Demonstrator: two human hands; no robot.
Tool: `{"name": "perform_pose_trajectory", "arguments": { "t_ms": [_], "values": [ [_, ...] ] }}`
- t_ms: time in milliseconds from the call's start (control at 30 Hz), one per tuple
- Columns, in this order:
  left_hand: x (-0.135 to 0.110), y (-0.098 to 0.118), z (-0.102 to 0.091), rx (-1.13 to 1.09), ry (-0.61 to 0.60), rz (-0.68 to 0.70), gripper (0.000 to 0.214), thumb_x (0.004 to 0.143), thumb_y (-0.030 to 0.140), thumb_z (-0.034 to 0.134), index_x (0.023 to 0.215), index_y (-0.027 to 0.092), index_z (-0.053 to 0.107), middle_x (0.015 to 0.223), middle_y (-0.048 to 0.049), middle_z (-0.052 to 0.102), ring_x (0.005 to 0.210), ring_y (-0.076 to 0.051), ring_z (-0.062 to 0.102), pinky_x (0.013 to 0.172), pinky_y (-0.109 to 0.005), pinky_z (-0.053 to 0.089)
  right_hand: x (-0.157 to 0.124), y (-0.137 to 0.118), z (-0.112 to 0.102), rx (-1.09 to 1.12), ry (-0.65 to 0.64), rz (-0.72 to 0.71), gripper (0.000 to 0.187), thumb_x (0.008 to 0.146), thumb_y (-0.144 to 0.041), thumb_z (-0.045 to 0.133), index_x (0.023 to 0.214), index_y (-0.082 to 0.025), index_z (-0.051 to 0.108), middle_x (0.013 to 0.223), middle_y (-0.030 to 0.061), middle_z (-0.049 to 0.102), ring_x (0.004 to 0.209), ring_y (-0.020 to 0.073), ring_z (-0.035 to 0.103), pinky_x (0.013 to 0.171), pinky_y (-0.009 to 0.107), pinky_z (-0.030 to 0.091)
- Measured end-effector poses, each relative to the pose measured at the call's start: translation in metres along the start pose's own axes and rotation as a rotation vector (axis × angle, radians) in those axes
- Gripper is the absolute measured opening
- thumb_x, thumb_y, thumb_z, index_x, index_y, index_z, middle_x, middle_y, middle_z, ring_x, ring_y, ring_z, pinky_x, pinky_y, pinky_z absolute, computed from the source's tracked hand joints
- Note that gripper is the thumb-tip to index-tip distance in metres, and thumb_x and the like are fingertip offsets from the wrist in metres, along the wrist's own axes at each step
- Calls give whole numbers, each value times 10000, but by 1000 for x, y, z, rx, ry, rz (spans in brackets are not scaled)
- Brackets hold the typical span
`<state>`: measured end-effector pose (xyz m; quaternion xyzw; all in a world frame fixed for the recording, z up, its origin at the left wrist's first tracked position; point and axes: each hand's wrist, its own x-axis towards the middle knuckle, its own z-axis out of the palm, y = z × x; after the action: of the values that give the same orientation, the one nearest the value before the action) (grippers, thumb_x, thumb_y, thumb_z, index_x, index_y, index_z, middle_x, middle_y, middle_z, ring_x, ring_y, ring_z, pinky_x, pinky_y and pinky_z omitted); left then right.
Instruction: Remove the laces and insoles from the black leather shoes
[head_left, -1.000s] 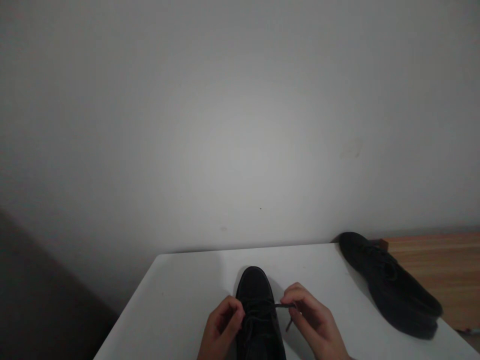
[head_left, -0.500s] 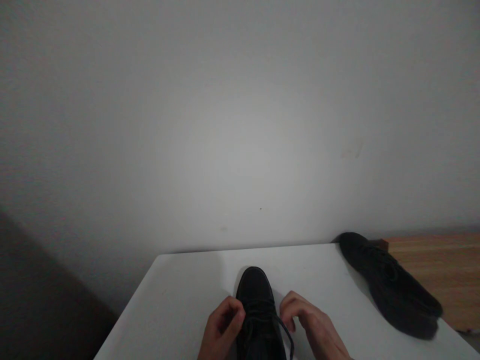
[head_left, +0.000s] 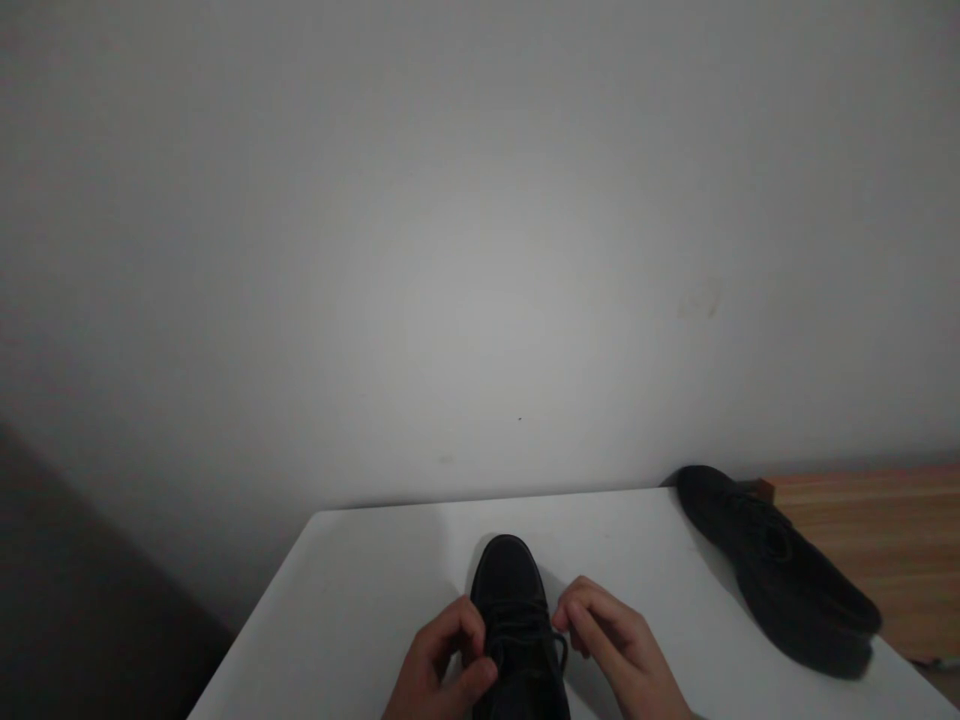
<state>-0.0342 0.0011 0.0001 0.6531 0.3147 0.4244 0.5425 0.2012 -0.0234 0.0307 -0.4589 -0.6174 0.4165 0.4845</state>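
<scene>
the left hand (head_left: 487, 660) is at the left side of a black shoe (head_left: 511, 580). its thumb and pointing finger curl toward each other like a ring, and their tips are close together by the shoe's edge. i cannot tell if they pinch anything. the right hand (head_left: 562, 620) is just past the shoe's right side. its thumb and pointing finger are bent in, with the tips near each other. a dark lace (head_left: 563, 652) loops out of the shoe right beside those fingers, but i cannot tell if they hold it.

the shoe sits on a white table (head_left: 367, 570), between the two hands, with its toe pointing away to the wall (head_left: 480, 250). the bottom of the view cuts off its back part. another black shoe (head_left: 776, 570) is well apart, over on the right side of the table. its toe is near the wall.

the wall is plain and pale, with a few small marks. past the table on the right is something with wood stripes (head_left: 862, 530). the low left corner is dark.
</scene>
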Motion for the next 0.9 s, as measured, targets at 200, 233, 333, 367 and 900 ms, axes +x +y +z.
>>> {"name": "perform_pose_trajectory", "arguments": {
  "t_ms": [200, 233, 333, 367, 900],
  "values": [
    [1, 15, -4, 67, -52, -77, 445, 809, 605, 681, 748, 189, 535, 769, 4, 486, 742, -169, 473, 705, -275, 361, 1, -4, 1, -30, 3, 2, 501, 968, -589, 450, 742, -190, 653, 716, 23, 545, 671, 179, 518, 640, 293, 412],
    [1, 16, -5, 75, -52, -85, 447, 813, 609, 674, 744, 189, 534, 768, 4, 484, 744, -170, 472, 705, -275, 361, 1, -4, 2, -30, 3, 4, 502, 968, -590, 450, 742, -190, 651, 715, 23, 546, 671, 179, 518, 639, 293, 411],
    [0, 15, -6, 97, -35, -104, 447, 831, 609, 647, 732, 191, 521, 761, 6, 475, 740, -169, 461, 702, -273, 360, 2, -3, 2, -28, 7, 10, 488, 966, -582, 461, 741, -191, 647, 715, 22, 545, 672, 180, 516, 634, 292, 408],
    [0, 14, -6, 104, -29, -110, 443, 836, 605, 643, 733, 192, 519, 759, 7, 472, 738, -168, 458, 702, -273, 361, 3, -2, 2, -28, 7, 10, 484, 966, -580, 464, 743, -191, 646, 715, 22, 545, 674, 181, 516, 636, 292, 408],
    [-3, 17, -2, 133, 65, -79, 314, 848, 462, 678, 753, 189, 552, 757, -3, 518, 741, -171, 509, 708, -256, 411, 1, -1, 2, -40, 8, -1, 498, 965, -587, 455, 733, -189, 643, 717, 29, 560, 673, 184, 519, 644, 301, 408]
  ]
}}
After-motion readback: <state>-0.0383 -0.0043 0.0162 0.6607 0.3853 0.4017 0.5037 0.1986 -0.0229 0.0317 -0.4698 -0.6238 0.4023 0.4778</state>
